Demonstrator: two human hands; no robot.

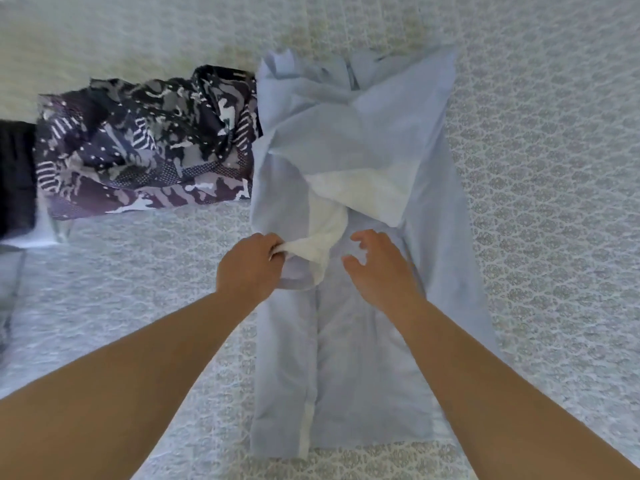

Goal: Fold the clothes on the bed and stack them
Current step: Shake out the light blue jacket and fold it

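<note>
Lying lengthwise on the bed [554, 168], the light blue garment [356, 358] is partly folded. Left hand [247, 268] pinches its white fabric [325, 244] in curled fingers; right hand [379, 268] hovers beside it, fingers spread and loosely bent, holding nothing

Dark garment [15, 178] at the left edge of the frame: cut off, type not determinable. Patterned garment [145, 143], upper left: crumpled, shape unreadable; its right side passes under the light blue garment [363, 341]. Left hand [247, 268], centre: fingertips buried in white fabric [332, 216]. Both forearms cut off at the bottom edge. Whole picture motion-blurred.
</note>
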